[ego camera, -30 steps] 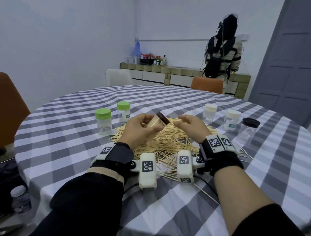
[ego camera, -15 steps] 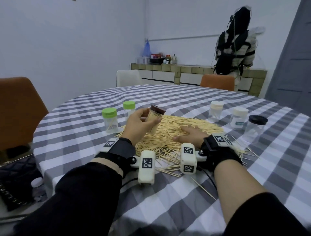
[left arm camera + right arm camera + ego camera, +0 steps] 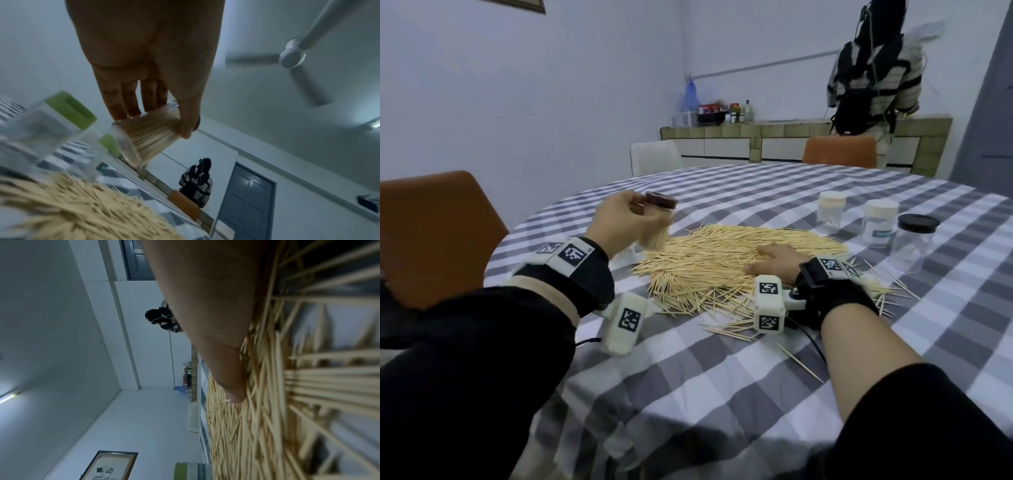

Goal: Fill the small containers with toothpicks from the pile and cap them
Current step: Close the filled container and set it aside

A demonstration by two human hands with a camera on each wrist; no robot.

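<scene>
- Left hand is raised above the surface, fingers and thumb curled round a clear container packed with toothpicks and closed with a dark brown cap; it is held tilted over the left edge of the pile.
- From the left wrist view, the fingers wrap the container's side and the thumb lies along it near the cap.
- Right hand lies palm down on the toothpick pile, fingers stretched flat and holding nothing; the right wrist view shows the thumb pressed among the sticks.
- Loose toothpicks lie scattered off the pile's near edge, beside the right wrist.
- Two green-capped containers stand just left of the pile, close under the held container; in the head view the left hand hides them.
- Right of the pile stand two white-capped containers and, nearer, a clear jar with a black lid.
- Orange chairs and a white chair sit round the checked surface.
- Another person stands at the far sideboard, back turned.
</scene>
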